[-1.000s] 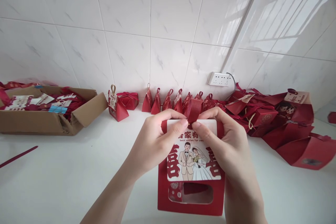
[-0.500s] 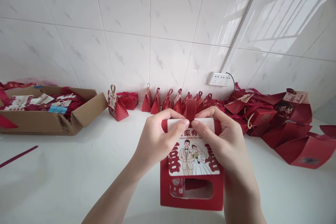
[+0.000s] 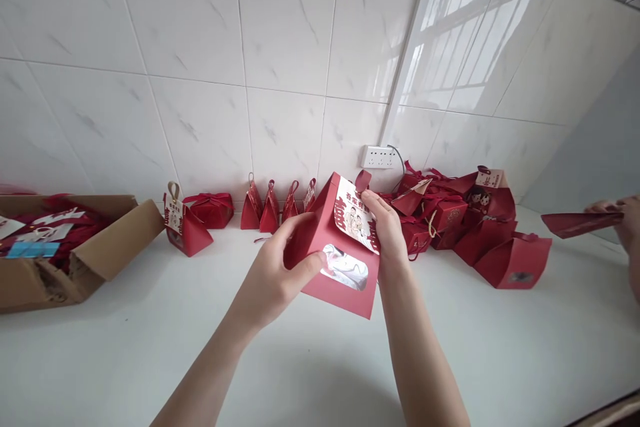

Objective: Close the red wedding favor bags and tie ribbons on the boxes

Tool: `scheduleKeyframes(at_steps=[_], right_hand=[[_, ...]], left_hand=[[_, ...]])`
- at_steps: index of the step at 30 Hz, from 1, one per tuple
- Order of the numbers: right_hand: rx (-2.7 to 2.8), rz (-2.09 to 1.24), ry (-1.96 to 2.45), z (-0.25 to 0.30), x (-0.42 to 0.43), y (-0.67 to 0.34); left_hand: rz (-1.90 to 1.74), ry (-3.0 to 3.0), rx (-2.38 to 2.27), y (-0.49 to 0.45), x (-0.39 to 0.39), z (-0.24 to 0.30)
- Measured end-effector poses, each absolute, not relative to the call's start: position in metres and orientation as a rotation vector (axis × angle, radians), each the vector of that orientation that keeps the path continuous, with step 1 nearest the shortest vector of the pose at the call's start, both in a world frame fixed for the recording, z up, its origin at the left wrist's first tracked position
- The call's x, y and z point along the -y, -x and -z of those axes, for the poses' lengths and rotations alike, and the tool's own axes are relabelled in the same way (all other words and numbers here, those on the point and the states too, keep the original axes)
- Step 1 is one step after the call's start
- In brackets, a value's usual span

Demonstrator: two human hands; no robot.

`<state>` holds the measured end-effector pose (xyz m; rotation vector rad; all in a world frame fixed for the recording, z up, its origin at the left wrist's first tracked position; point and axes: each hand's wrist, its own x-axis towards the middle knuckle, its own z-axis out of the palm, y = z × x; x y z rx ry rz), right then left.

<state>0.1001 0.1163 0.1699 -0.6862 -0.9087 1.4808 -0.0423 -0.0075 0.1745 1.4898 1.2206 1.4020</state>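
Note:
Both hands hold up a red gift box (image 3: pixel 345 303) over the white table. It is tent-shaped and tilted, with a clear window low on its front. A white card (image 3: pixel 354 217) printed with a bride and groom hangs over its upper front, and a red ribbon loop (image 3: pixel 363 180) sticks out at the top. My left hand (image 3: pixel 280 267) grips the box's left side, thumb at the window's edge. My right hand (image 3: pixel 387 223) is closed on the upper right edge, thumb near the card's top by the loop. The fingers behind the box are hidden.
Small red boxes (image 3: pixel 251 205) stand in a row along the tiled wall. At left is an open cardboard carton (image 3: pixel 117 240) of red pieces and cards. A pile of red boxes (image 3: pixel 450 213) lies right, below a power strip (image 3: pixel 381 157). Another person's hand (image 3: pixel 631 213) holds a red folded piece (image 3: pixel 580 223).
The box has been tilted and turned. My hands have moved from pinching by its top loop to holding its sides. The view has swung right, bringing another person's hand into sight.

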Motion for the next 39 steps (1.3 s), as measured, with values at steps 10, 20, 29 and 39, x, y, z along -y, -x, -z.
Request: scheduleKeyframes(at_steps=[10, 20, 29, 39], right_hand=[[1.189, -1.339, 0.576, -0.174, -0.095, -0.12], [1.318, -1.277, 0.856, -0.149, -0.004, -0.217], [0.678, -0.62, 1.248, -0.129, 0.116, -0.37], [0.425, -0.6, 1.73, -0.085, 0.141, -0.475]], left_hand=[[-1.653, -1.666, -1.338, 0.025, 0.023, -0.178], [-1.048, -1.513, -0.864, 0.035, 0.02, -0.175], [-0.446, -2.097, -0.919, -0.054, 0.015, -0.097], [-0.534, -2.763, -0.614, -0.211, 0.004, -0.002]])
